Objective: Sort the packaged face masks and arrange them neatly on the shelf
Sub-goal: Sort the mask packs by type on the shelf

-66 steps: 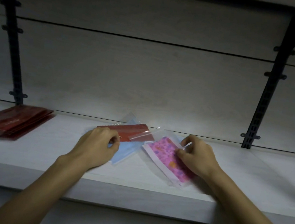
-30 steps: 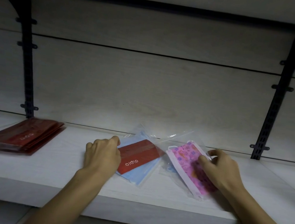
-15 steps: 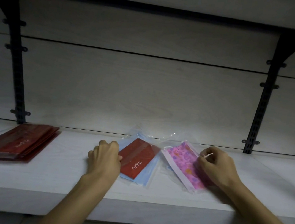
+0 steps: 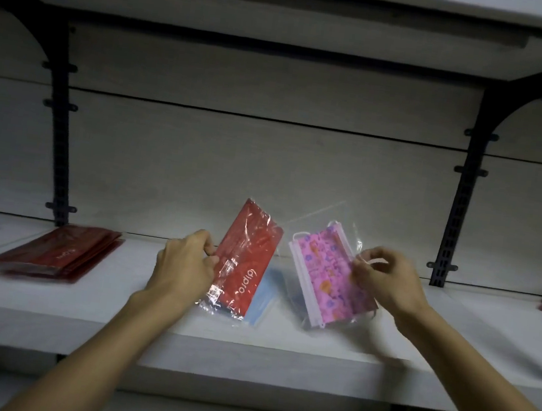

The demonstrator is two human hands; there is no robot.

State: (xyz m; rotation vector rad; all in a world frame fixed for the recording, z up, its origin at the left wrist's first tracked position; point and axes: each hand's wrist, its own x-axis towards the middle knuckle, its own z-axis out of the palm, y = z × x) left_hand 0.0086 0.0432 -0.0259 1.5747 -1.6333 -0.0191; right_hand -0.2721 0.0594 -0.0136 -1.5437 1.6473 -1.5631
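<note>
Two hands point(image 4: 184, 263) point(image 4: 386, 281) grip one red packet point(image 4: 246, 257), one pink point(image 4: 326, 273)

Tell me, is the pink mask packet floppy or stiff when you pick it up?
Probably floppy: the pink mask packet is a thin clear bag with a soft mask inside, tilted up by the right hand pinching one edge. It likely weighs little. The shiny crinkled plastic may be a bit slippery.

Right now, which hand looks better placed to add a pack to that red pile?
Probably the left hand: it grips the red pack and is nearer the red pile. The right hand holds the pink patterned pack.
</note>
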